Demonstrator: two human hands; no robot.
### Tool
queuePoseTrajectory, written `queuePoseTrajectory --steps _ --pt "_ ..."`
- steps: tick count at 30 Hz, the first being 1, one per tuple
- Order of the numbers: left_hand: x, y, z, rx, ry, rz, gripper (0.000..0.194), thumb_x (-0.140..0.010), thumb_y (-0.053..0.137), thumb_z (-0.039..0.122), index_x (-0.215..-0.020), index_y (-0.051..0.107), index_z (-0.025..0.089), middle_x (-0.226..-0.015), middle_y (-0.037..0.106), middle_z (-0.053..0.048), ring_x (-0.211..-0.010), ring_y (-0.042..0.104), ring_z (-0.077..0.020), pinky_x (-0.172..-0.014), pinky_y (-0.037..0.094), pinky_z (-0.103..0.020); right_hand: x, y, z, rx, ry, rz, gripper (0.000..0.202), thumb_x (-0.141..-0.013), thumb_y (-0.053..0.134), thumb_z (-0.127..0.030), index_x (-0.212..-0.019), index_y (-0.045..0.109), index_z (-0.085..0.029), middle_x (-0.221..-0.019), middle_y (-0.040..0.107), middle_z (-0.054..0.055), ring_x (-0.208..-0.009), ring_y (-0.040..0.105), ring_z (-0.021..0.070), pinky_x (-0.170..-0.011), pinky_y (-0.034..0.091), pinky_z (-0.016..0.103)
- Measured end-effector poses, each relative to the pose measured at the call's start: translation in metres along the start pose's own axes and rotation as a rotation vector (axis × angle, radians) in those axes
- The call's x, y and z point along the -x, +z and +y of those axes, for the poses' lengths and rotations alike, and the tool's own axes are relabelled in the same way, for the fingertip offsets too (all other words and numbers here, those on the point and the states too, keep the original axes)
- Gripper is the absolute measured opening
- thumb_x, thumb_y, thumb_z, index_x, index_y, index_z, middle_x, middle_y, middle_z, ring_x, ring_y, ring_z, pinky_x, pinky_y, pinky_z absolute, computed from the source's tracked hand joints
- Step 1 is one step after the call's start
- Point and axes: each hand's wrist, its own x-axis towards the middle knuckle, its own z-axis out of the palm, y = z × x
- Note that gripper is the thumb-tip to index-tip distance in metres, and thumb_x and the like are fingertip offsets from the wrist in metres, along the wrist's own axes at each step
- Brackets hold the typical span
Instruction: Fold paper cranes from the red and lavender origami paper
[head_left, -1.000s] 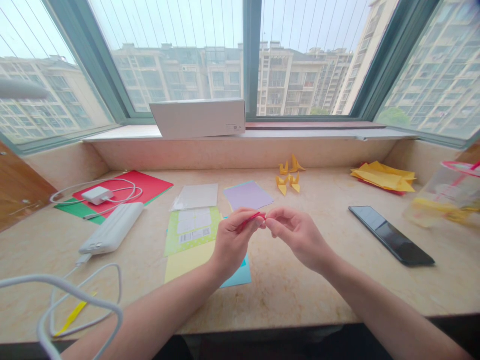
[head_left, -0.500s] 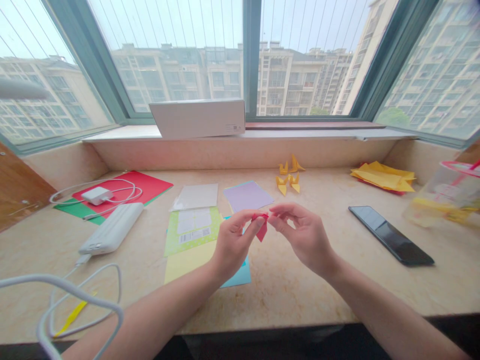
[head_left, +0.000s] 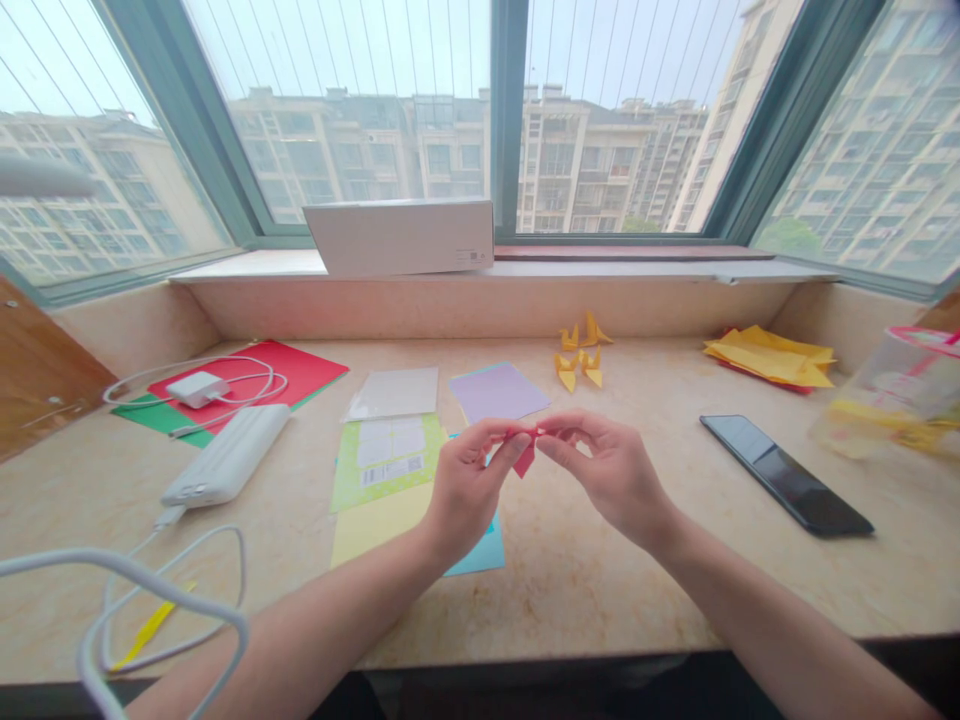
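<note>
Between my two hands is a small piece of folded red paper (head_left: pixel 525 462), held up above the tabletop. My left hand (head_left: pixel 471 485) pinches its left side between thumb and fingers. From the other side, my right hand (head_left: pixel 606 468) pinches the right part of the paper with thumb and forefinger. A pointed flap hangs down between the thumbs; the upper folds are mostly hidden by the fingers. Beyond the hands, several yellow folded paper cranes (head_left: pixel 577 365) stand close together. A lilac paper sheet (head_left: pixel 499 390) lies just past my left hand.
At left are a red sheet (head_left: pixel 307 370), a white charger (head_left: pixel 198 389), a power bank (head_left: pixel 225 460) and a looped cable (head_left: pixel 157 575). A green paper pack (head_left: pixel 427 440) lies near my left forearm. At right are a phone (head_left: pixel 784 475), yellow papers (head_left: pixel 769 355) and a plastic cup (head_left: pixel 892 400).
Both hands keep their pinch on the red paper. Its hanging flap looks slightly shorter and tilted differently. The whole view has shifted very slightly.
</note>
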Motion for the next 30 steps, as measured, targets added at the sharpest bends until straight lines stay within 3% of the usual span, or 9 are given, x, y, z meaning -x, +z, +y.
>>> queuePoseTrajectory --steps 4,10,19,30 --pt "-0.0007 -0.0007 0.002 0.0 0.012 0.016 0.01 -0.087 0.072 0.028 -0.089 0.075 0.019 -0.089 0.077 -0.005 -0.087 0.069 -0.0186 -0.083 0.053 -0.031 -0.0005 -0.0017 -0.0006 -0.041 0.093 -0.011 0.018 -0.083 0.074 -0.038 -0.092 0.075 -0.021 -0.086 0.075 0.004 -0.076 0.064 0.0182 -0.072 0.05 0.033" --pt "0.001 -0.0039 -0.0011 -0.055 0.032 -0.023 0.011 -0.088 0.07 0.028 -0.094 0.075 0.021 -0.092 0.077 -0.005 -0.088 0.068 -0.0187 -0.084 0.051 -0.032 -0.0003 -0.0029 -0.0016 -0.127 0.16 -0.123 0.022 -0.086 0.071 -0.041 -0.094 0.072 -0.02 -0.084 0.074 0.005 -0.077 0.065 0.0184 -0.07 0.049 0.032" --pt "0.0008 0.0017 0.0034 0.024 -0.014 -0.012 0.009 -0.087 0.071 0.028 -0.089 0.075 0.02 -0.089 0.077 -0.005 -0.084 0.068 -0.0176 -0.078 0.052 -0.029 0.001 -0.0017 -0.0029 0.085 -0.073 -0.021 0.007 -0.089 0.067 -0.027 -0.088 0.071 -0.022 -0.083 0.072 0.001 -0.074 0.06 0.0153 -0.074 0.046 0.031" --pt "-0.0001 0.002 0.0007 0.027 -0.089 -0.016 0.014 -0.085 0.073 0.031 -0.08 0.073 0.017 -0.074 0.073 -0.001 -0.071 0.064 -0.0128 -0.069 0.049 -0.024 -0.0007 -0.0007 -0.0013 0.214 -0.26 -0.017 0.013 -0.093 0.061 -0.024 -0.083 0.068 -0.02 -0.08 0.068 0.001 -0.074 0.061 0.0161 -0.073 0.049 0.03"
